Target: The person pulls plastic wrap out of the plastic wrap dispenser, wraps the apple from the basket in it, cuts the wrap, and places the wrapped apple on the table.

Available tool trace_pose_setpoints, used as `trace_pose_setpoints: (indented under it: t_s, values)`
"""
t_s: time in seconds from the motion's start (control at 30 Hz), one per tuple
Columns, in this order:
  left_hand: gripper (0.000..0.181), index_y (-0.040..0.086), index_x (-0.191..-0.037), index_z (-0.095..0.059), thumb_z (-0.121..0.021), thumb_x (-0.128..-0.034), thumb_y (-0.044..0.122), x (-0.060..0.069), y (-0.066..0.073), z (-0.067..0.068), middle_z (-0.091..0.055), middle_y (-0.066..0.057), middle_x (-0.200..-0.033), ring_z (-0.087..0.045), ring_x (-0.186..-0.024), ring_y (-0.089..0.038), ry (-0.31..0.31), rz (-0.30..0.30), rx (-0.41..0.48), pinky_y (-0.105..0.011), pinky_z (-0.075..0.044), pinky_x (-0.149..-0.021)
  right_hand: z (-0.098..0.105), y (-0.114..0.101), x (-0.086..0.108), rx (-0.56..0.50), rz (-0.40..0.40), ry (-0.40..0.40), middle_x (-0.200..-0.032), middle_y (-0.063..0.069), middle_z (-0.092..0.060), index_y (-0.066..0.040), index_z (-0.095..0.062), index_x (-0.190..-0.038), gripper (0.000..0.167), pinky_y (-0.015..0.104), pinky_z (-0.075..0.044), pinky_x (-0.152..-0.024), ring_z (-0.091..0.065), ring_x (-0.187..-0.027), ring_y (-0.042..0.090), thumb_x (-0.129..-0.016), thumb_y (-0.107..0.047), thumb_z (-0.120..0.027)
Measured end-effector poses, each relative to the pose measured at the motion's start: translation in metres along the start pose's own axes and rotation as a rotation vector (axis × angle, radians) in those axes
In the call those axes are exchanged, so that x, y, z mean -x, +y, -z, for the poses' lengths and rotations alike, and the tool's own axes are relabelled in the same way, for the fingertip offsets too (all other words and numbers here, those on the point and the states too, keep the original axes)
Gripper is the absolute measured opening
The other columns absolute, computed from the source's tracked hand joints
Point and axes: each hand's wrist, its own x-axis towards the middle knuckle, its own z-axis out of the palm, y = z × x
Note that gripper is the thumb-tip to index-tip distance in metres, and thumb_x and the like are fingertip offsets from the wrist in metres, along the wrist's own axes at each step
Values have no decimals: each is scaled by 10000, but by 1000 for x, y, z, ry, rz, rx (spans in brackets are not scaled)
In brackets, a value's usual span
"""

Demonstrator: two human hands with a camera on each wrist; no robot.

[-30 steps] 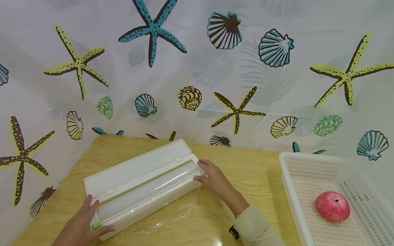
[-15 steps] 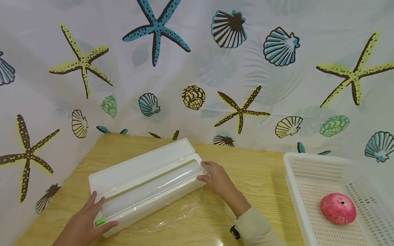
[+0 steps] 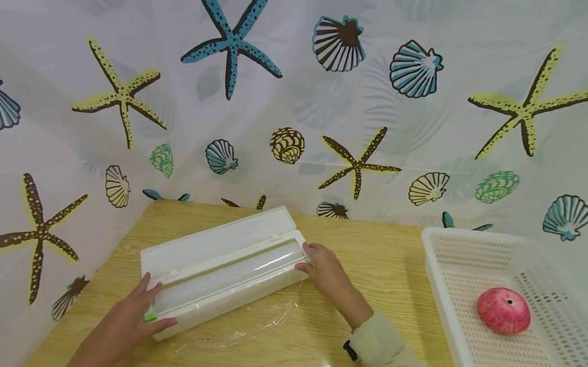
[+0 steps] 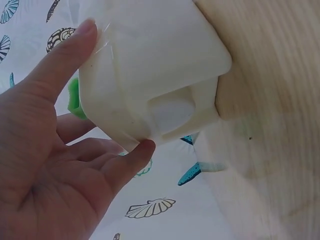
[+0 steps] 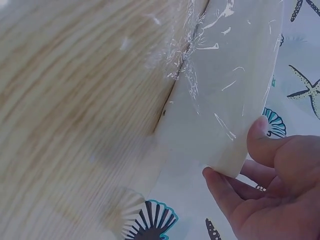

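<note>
A white cling film dispenser [image 3: 233, 304] sits at a slant on the table, its lid [image 3: 220, 239] swung back and a roll of clear film [image 3: 232, 276] inside. My left hand [image 3: 125, 320] grips its left end, thumb on the front edge and fingers at the back, beside a small green piece [image 3: 150, 317]. At the other end my right hand [image 3: 330, 273] holds the corner between thumb and fingers. Loose clear film [image 3: 260, 326] trails from the front onto the wood. In the left wrist view, the dispenser's end wall [image 4: 155, 55] shows a rounded recess.
A white perforated basket [image 3: 443, 305] stands on the right of the wooden table [image 3: 371, 244]. Inside it lies a pinkish-red round fruit [image 3: 503, 310] with a small dark hole on top. A curtain [image 3: 289, 99] printed with starfish and shells rises behind the table.
The dispenser has shifted slightly right, its left end moving a little away from me. Both hands keep their hold and move with it. The basket and fruit stay put.
</note>
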Motion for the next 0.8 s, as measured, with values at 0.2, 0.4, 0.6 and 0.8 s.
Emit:
trace_pose_setpoints:
  t_s: [0.2, 0.4, 0.6, 0.8]
  values:
    - [952, -84, -1330, -430, -616, -740, 639, -13, -1, 6, -191, -377, -1416, -352, -1178, -556, -27, -45, 21, -606, -394, -879, 1, 0, 5, 53, 6, 38, -1201, 236, -561, 102, -510, -1254, 563, 407, -472, -891, -541, -1109, 337, -824, -225, -669]
    - [931, -77, -1342, -418, -622, -754, 615, -27, -1, 8, -173, -352, -1437, -312, -1226, -529, -58, -87, 36, -610, -369, -909, 3, 2, 10, 69, -24, 59, -1195, 241, -563, 112, -509, -1249, 561, 412, -470, -893, -539, -1111, 342, -829, -223, -671]
    - [918, -75, -1339, -423, -635, -752, 598, -43, 1, 8, -176, -362, -1430, -323, -1219, -532, -71, -137, 29, -606, -377, -905, 9, 6, 15, 76, -56, 75, -1188, 239, -570, 114, -505, -1250, 552, 421, -462, -904, -535, -1119, 340, -837, -211, -672]
    - [870, -59, -1344, -428, -684, -755, 526, -65, 7, 7, -184, -359, -1430, -316, -1229, -528, -75, -182, 16, -603, -367, -920, 17, 12, 23, 91, -78, 121, -1180, 252, -570, 116, -511, -1243, 543, 437, -460, -902, -535, -1112, 360, -836, -202, -678]
